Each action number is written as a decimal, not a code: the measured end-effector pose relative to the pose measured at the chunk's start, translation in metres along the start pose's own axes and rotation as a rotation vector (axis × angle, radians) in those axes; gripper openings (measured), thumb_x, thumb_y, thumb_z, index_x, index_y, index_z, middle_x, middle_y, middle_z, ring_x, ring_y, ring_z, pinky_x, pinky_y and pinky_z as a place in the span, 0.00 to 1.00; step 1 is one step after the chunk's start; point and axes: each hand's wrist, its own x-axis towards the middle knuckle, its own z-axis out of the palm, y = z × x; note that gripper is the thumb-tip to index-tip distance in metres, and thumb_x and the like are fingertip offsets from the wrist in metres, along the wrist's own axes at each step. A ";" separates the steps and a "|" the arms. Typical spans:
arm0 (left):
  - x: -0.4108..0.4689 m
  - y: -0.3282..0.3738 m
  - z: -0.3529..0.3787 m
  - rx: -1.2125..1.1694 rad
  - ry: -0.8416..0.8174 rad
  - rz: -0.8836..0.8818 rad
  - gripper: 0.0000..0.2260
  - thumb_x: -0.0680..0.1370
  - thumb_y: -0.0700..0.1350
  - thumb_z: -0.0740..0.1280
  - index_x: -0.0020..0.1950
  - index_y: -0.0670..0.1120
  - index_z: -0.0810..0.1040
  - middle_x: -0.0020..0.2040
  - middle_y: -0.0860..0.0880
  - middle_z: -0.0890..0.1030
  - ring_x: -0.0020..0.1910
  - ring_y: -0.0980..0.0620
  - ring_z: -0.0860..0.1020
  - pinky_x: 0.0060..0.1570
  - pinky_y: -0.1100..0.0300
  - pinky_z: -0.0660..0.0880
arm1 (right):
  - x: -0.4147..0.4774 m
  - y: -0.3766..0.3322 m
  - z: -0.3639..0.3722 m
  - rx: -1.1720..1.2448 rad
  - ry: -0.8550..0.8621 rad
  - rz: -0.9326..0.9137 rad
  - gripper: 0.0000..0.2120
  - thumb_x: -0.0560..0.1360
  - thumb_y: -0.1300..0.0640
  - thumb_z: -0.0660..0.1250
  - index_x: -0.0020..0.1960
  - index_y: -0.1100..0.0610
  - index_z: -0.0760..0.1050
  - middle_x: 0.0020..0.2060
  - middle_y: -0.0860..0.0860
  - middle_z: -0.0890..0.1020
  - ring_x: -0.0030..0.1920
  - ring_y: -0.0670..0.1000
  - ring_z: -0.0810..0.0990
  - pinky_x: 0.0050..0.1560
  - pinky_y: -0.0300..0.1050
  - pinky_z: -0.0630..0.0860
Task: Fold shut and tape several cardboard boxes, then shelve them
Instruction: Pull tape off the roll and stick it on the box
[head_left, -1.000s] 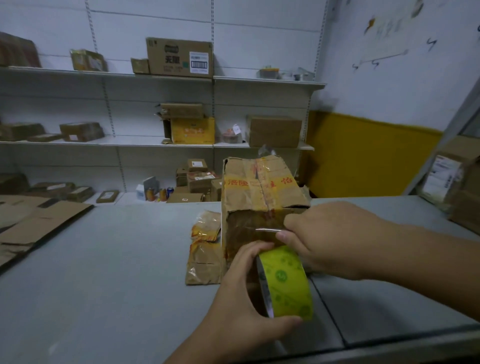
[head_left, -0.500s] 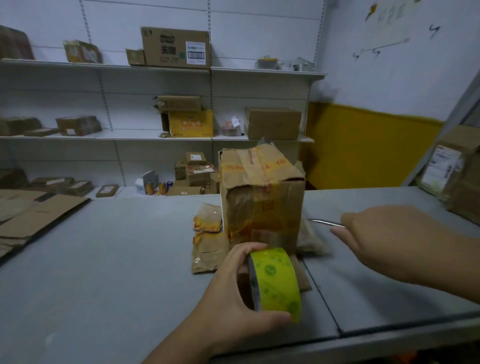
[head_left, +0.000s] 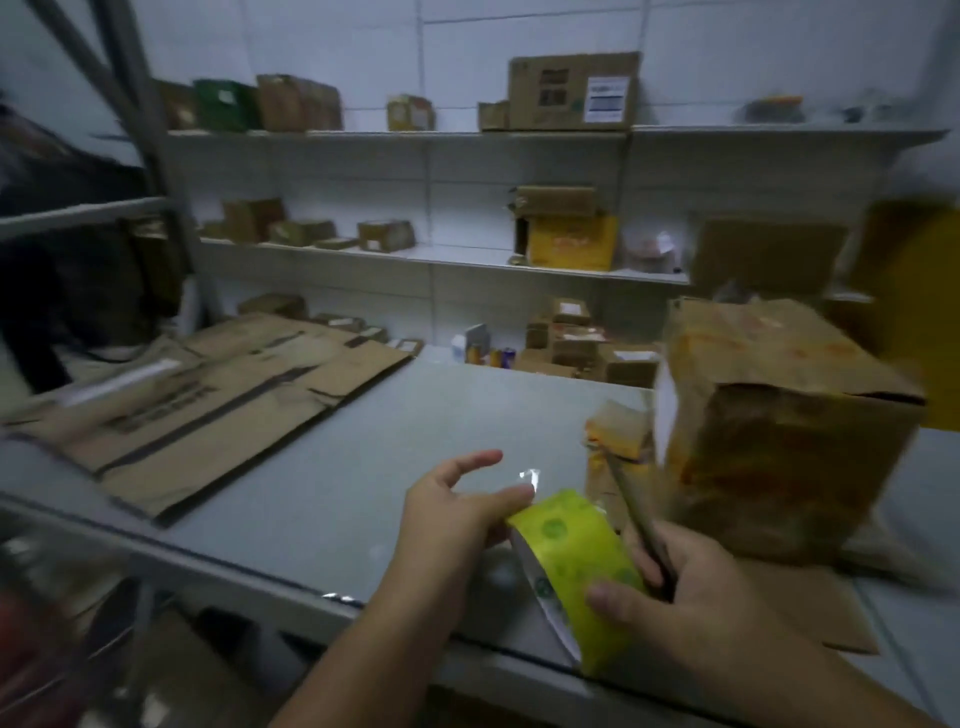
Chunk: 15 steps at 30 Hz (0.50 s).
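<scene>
Hands at a grey table (head_left: 337, 467), both on a yellow-green tape roll (head_left: 571, 556) held just above its near edge; right hand (head_left: 696, 592) wraps the roll, thumb pressed on the outer face, a thin dark tool (head_left: 628, 504) caught between its fingers; left hand (head_left: 452, 525) rests its thumb on the roll's upper rim, forefinger lifted straight, other fingers hidden, so its grip cannot be told. Cardboard box (head_left: 779, 457) stands upright on the table just right of the roll, top flaps folded down. Probably the tape's loose end is being sought; best picked with a thumbnail, peeled slowly, roll held steady, then laid along the top seam.
</scene>
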 end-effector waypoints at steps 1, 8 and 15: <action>0.005 0.003 -0.013 0.010 0.051 0.031 0.17 0.67 0.33 0.75 0.53 0.45 0.80 0.35 0.35 0.82 0.31 0.46 0.82 0.30 0.60 0.77 | 0.011 -0.005 0.009 -0.032 0.008 -0.004 0.26 0.53 0.29 0.74 0.31 0.48 0.68 0.24 0.46 0.70 0.28 0.42 0.69 0.32 0.40 0.66; 0.017 0.019 -0.102 0.374 0.396 0.388 0.13 0.72 0.39 0.73 0.54 0.50 0.79 0.30 0.48 0.84 0.34 0.58 0.83 0.36 0.70 0.76 | 0.078 -0.059 0.044 -0.510 -0.199 0.048 0.21 0.71 0.39 0.67 0.33 0.52 0.62 0.24 0.46 0.65 0.27 0.44 0.65 0.30 0.40 0.62; 0.017 0.000 -0.137 1.080 0.557 0.501 0.14 0.77 0.52 0.65 0.63 0.56 0.73 0.37 0.58 0.78 0.39 0.59 0.76 0.47 0.58 0.74 | 0.122 -0.086 0.070 -0.942 -0.521 0.174 0.19 0.75 0.36 0.59 0.38 0.52 0.68 0.35 0.49 0.72 0.35 0.47 0.71 0.34 0.42 0.67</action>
